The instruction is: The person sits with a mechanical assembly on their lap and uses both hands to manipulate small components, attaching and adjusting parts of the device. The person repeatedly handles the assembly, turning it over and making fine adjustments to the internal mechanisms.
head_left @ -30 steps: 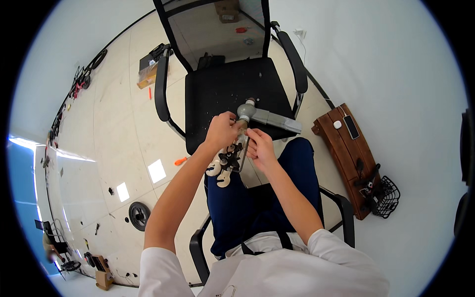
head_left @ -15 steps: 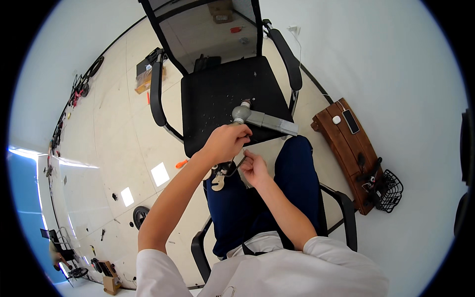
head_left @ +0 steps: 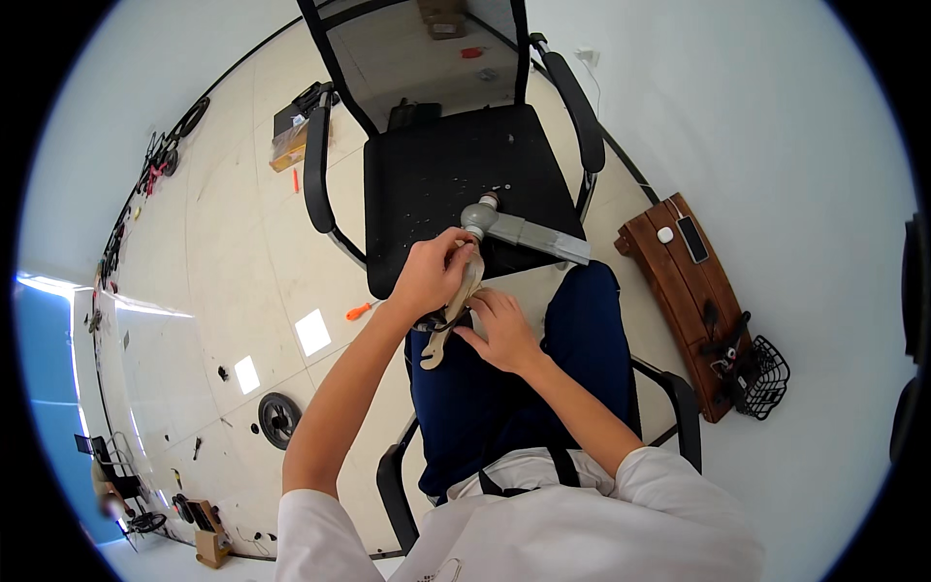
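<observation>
A grey metal frame piece [head_left: 529, 233], with a rounded joint and a flat rectangular tube, rests on the seat of the black chair [head_left: 427, 175] in front of me. From its joint a beige fork [head_left: 435, 351] with slotted ends slants down over my lap. My left hand [head_left: 432, 274] is closed round the fork's upper part, just below the joint. Lower down, my right hand [head_left: 502, 335] has fingers and thumb against the fork's right side. A dark cable or thin rod shows partly beside the fork; my fingers hide much of it.
An orange screwdriver [head_left: 359, 311] and a small black wheel [head_left: 279, 420] lie on the floor to the left. At right, a brown wooden bench [head_left: 684, 291] carries a phone [head_left: 691, 239] and a small white case; a black wire basket [head_left: 763, 376] is by its near end.
The fork has turned, showing its broad beige side. My right hand has gone from pinching a thin dark rod to lying against the fork. My left hand has shifted slightly.
</observation>
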{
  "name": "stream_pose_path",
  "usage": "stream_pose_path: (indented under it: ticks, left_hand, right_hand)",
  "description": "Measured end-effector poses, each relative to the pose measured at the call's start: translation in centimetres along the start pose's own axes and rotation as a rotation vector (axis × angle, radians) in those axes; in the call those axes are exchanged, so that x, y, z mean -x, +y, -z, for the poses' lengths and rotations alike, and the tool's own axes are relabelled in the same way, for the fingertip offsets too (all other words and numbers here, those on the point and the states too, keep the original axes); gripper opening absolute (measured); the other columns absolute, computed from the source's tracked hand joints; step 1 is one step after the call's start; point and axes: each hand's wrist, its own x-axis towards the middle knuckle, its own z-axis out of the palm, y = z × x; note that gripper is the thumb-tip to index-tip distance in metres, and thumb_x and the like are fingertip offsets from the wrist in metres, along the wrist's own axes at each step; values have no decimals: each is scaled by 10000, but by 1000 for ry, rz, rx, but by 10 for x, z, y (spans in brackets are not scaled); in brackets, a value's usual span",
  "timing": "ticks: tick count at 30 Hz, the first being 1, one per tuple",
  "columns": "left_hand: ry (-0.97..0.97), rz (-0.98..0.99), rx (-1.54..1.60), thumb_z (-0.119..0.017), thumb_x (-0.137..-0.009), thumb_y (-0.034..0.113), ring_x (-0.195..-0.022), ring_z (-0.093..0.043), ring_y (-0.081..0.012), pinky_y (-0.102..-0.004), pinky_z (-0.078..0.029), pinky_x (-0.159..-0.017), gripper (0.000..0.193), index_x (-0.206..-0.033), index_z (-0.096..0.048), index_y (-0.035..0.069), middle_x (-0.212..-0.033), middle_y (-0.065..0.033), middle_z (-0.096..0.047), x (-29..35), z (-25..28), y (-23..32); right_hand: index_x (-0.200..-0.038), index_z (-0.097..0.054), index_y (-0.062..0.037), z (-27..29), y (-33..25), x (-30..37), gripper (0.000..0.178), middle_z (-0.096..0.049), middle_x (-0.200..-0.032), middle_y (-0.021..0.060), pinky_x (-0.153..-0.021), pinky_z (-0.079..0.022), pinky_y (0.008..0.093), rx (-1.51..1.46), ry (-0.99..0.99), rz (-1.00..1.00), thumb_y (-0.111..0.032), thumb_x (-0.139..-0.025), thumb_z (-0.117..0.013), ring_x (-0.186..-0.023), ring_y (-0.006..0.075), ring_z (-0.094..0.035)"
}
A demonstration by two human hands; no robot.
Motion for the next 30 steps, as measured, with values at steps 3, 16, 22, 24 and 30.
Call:
stream_pose_path:
  ticks: [3, 16, 22, 24, 30]
  left_hand:
    - [-6, 82, -40, -592, -929, 208, -654, -651, -338, -371, -487, -605, 231, -989, -652, -7, -739, -179, -667, -3, 0, 5]
    - [103, -152, -99, -680, -818, 280, -513, -574, -294, -370, -439, -501, 235, -769, -693, 51, -575, -119, -585, 22, -2, -9]
    - [96, -308, -7, -685, -794, 245, -530, -551, -294, -383, -425, -515, 243, -671, -655, 39, -568, -119, -566, 26, -22, 1]
    - [59, -269, -18, -681, -799, 250, -531, -552, -296, -385, -424, -515, 244, -684, -655, 36, -567, -126, -564, 23, -22, 3]
    - [39, -153, 132, -643, -901, 182, -483, -412, -145, -297, -336, -474, 258, -731, -616, -10, -532, -81, -475, 23, -14, -4]
  right_hand:
    - [-911, -625, -22, -10, 9, 3, 236, -630, -861, 138, -753, -479, 406, 4, -35, 28, -230, -844, -714, -841, 324, -612]
    - [-639, -549, -72, -38, -34, 43, 358, -578, -567, 102, -473, -463, 400, 20, 54, -117, -284, -900, -673, -511, 300, -600]
    - [-664, -578, -64, -47, -50, 48, 336, -609, -578, 113, -498, -498, 404, -51, 33, -210, -273, -912, -664, -519, 304, -629]
    - [-666, -588, -54, -46, -49, 48, 330, -612, -587, 123, -493, -489, 409, -72, 43, -211, -260, -911, -667, -522, 312, -623]
    - [-672, -602, -37, -38, -50, 38, 299, -608, -601, 142, -487, -466, 420, -141, 84, -177, -219, -895, -686, -529, 327, -609]
